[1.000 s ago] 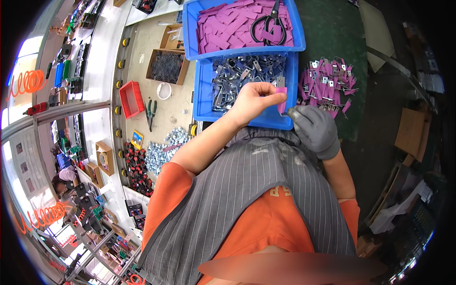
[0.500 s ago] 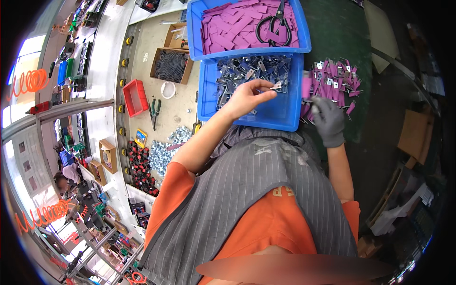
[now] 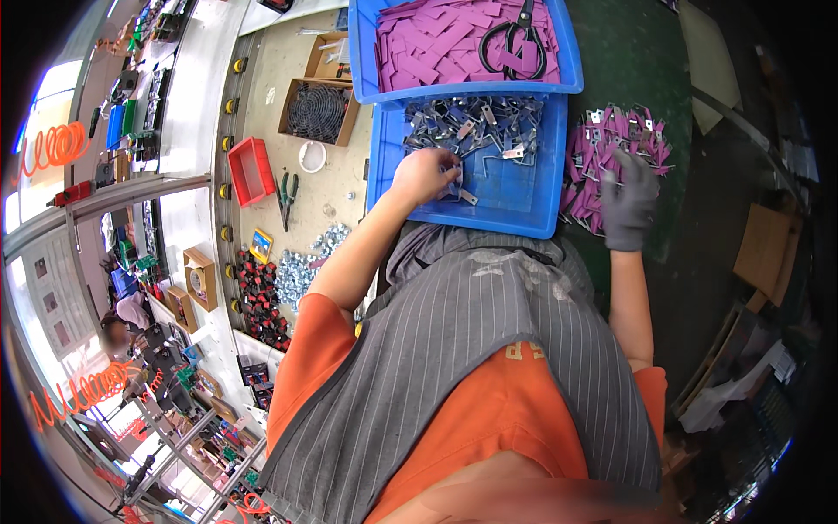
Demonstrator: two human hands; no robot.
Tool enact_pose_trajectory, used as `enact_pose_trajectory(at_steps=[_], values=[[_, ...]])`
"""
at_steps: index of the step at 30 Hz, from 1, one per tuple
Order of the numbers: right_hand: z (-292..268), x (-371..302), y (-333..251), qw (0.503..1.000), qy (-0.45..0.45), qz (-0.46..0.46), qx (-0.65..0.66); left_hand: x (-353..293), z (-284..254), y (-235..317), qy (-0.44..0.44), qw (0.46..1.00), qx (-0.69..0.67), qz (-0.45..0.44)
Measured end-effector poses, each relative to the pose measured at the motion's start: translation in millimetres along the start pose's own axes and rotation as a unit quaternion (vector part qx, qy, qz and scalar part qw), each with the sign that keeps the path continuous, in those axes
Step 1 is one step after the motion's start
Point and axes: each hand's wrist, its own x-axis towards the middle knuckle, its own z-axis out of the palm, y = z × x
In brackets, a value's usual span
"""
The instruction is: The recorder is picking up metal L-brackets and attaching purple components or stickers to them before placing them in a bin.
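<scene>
My bare left hand (image 3: 426,177) is down in the near left part of a blue bin (image 3: 532,223). Its fingers are curled in a pinch at a small bent metal bracket (image 3: 453,186), partly hidden by the hand. More loose metal brackets (image 3: 476,122) fill the far part of that bin. Over the near edge of a heap of brackets with pink strips (image 3: 602,148), to the right of the bin, my right hand (image 3: 630,205) wears a grey glove. Its fingers are stretched out and apart, with nothing visible held in them.
Behind the brackets stands another blue bin (image 3: 467,94) of flat pink strips (image 3: 432,44), with black scissors (image 3: 515,52) on top. On the left bench are a red tray (image 3: 251,172), pliers (image 3: 286,201), a coil in a cardboard box (image 3: 316,112) and small metal parts (image 3: 301,271).
My left hand has moved left and nearer within the bin. My right hand has moved right and away over the heap; the pink strip that was by it at the bin's edge is gone from there.
</scene>
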Motion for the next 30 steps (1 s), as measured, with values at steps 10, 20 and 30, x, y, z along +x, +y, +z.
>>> enact_pose_trajectory(at_steps=[10, 20, 30], values=[[154.9, -16.1, -94.8, 0.836, -0.542, -0.055, -0.065, -13.9, -66.8, 62.2, 0.029, 0.979, -0.132, 0.151], [116.5, 1.3, -110.4, 0.869, -0.48, -0.114, -0.025, 76.0, -149.2, 23.4, 0.239, 0.902, 0.3, 0.196], [40.7, 0.1, -83.2, 0.887, -0.33, 0.0, 0.324, 121.5, -155.9, 30.0, 0.022, 0.932, 0.247, 0.265]])
